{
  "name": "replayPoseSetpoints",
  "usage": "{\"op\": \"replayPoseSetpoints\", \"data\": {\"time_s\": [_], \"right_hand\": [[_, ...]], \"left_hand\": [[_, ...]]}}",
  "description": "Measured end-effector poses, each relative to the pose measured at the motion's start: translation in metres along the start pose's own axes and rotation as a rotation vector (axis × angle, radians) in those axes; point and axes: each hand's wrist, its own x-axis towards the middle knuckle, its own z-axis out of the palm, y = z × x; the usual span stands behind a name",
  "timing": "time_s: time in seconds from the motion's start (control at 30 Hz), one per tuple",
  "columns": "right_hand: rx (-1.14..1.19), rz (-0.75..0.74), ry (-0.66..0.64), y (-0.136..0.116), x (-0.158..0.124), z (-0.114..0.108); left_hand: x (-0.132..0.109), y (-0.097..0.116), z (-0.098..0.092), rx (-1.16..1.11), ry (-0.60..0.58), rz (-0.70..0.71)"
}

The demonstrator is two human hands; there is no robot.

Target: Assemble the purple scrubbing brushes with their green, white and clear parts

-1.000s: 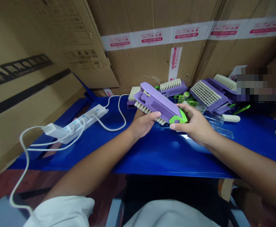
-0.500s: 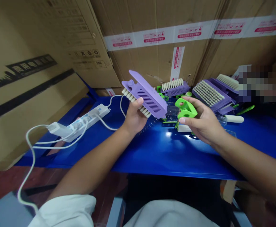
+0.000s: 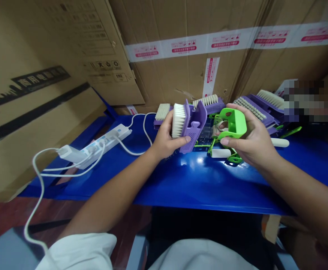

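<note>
From my feed, the left hand (image 3: 164,138) is clamped around a purple scrubbing brush (image 3: 193,125), with its fingers (image 3: 169,122) wrapped on the side and the cream bristles turned toward the hand. The brush is held upright, above the blue surface (image 3: 180,180) and not touching it. The right hand (image 3: 253,144) has its fingers (image 3: 238,110) closed on a lime-green plastic piece (image 3: 234,123), which looks like a detachable brush part, though the hand hides too much of it for me to be sure. The two hands sit near each other. Just behind them lie more purple brushes (image 3: 208,103), green plastic parts (image 3: 234,157) and a white power strip (image 3: 104,140) farther left.
</note>
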Motion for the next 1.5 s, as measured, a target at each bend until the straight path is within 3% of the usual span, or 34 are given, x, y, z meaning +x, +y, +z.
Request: {"op": "replayPoseSetpoints", "data": {"time_s": [0.2,0.47,0.93,1.5], "right_hand": [[-0.137,-0.088,-0.031,-0.01,-0.004,0.001],[-0.325,-0.17,-0.15,-0.01,-0.008,-0.002],[-0.452,-0.168,-0.284,0.003,-0.004,-0.009],[-0.485,-0.178,-0.295,0.004,-0.002,-0.011]], "left_hand": [[-0.004,0.002,-0.002,0.327,-0.032,0.032],[-0.008,0.013,0.005,0.478,-0.158,0.134],[-0.008,0.017,0.007,0.65,-0.26,0.297],[-0.01,0.018,0.007,0.687,-0.302,0.252]]}}
